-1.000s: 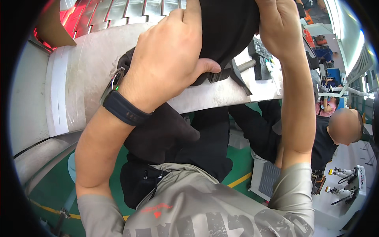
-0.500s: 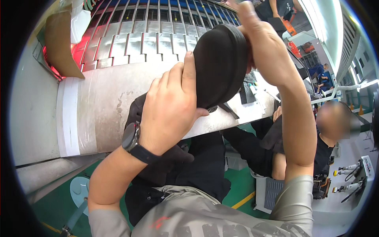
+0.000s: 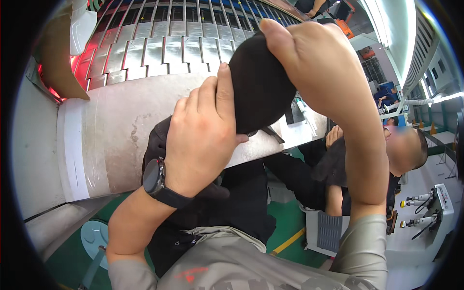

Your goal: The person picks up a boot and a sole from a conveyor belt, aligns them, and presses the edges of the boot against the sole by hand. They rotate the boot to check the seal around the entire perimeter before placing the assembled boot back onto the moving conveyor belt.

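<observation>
A rounded black fabric piece (image 3: 258,87) is held up in front of me with both hands. My left hand (image 3: 205,137), with a black watch (image 3: 155,179) on its wrist, grips the piece's left and lower side. From above, my right hand (image 3: 314,63) clasps its top and right side. More black fabric (image 3: 241,203) hangs below, over the edge of the work surface and down my front.
A pale curved work surface (image 3: 111,140) lies behind the hands, with a slatted metal conveyor (image 3: 159,48) beyond it and a red glow at the left. A seated person (image 3: 401,150) works at the right. Green floor (image 3: 285,227) lies below.
Both hands have lifted and turned the black piece; it now sits closer and larger in view, with my right hand wrapped further over its top.
</observation>
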A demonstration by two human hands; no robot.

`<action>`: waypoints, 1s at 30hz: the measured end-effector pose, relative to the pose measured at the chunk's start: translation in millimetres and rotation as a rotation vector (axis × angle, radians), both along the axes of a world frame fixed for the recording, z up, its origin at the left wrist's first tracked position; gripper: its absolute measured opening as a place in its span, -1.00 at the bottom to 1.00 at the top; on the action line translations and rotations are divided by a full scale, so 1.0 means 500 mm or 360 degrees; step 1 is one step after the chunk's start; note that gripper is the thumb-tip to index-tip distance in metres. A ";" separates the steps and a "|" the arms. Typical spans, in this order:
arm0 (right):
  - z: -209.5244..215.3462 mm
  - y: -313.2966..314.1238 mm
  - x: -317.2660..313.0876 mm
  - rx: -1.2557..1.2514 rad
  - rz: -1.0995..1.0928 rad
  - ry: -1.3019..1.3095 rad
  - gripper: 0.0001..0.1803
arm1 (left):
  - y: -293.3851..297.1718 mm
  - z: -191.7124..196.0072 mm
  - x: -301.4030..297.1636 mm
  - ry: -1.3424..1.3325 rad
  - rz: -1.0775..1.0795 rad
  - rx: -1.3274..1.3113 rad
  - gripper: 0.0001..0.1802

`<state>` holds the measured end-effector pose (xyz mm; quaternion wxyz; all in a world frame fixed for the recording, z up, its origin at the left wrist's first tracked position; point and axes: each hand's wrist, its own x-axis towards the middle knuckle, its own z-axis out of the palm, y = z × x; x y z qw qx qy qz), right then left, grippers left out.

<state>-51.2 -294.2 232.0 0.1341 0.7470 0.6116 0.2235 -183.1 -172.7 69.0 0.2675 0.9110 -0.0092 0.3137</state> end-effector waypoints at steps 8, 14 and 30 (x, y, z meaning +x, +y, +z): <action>-0.029 0.041 0.011 0.0849 -0.0540 0.1459 -0.40 | 0.011 -0.009 -0.001 -0.0129 0.0023 0.0034 0.36; -0.085 0.034 0.056 0.0991 0.0239 0.3068 -0.09 | -0.005 0.002 -0.017 -0.0107 -0.0013 0.0034 0.34; -0.047 -0.024 -0.167 0.1377 -0.0253 0.2344 -0.42 | -0.047 -0.008 -0.048 -0.0199 0.0085 0.0149 0.37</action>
